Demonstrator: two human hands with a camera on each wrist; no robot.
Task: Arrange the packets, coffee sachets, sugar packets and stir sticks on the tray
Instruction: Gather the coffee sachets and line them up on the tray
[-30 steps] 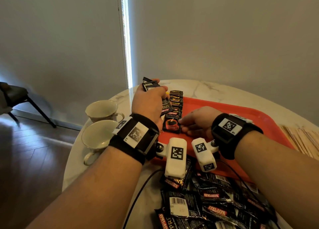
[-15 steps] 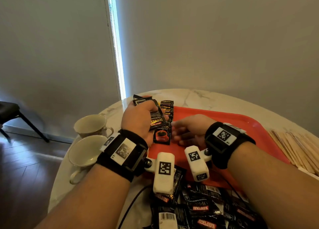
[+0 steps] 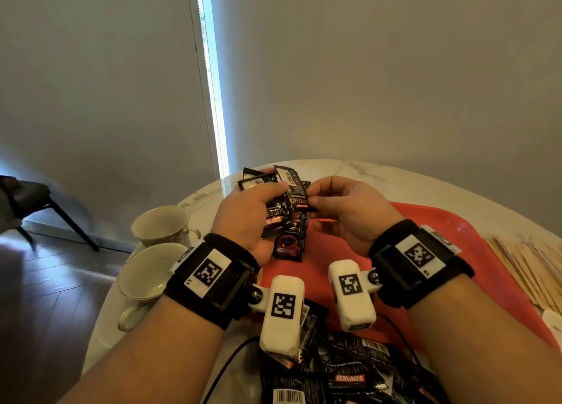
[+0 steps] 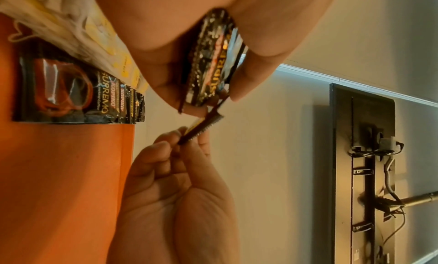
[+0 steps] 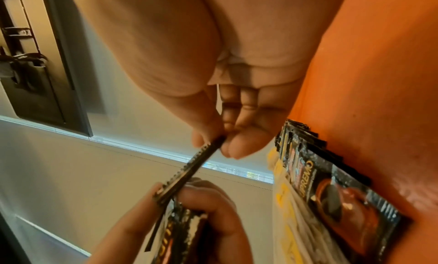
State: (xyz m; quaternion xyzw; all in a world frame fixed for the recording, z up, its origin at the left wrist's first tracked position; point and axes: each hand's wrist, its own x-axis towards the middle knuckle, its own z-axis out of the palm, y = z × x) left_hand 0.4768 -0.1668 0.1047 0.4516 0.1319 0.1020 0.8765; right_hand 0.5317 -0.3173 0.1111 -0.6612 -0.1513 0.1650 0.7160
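Note:
My left hand grips a bunch of black coffee sachets above the far left corner of the red tray. My right hand pinches the serrated edge of one sachet sticking out of that bunch. In the left wrist view the same edge shows between thumb and forefinger. A row of overlapping sachets lies along the tray's left side, also visible as the row. Wooden stir sticks lie off the tray to the right.
Two pale cups stand on the round marble table left of the tray. A loose heap of black sachets lies at the near edge. White and yellow packets lie beside the row. A wall stands behind the table.
My right hand has lifted off the row on the tray and now pinches a sachet in the left hand's bunch. My left hand has risen a little with the bunch.

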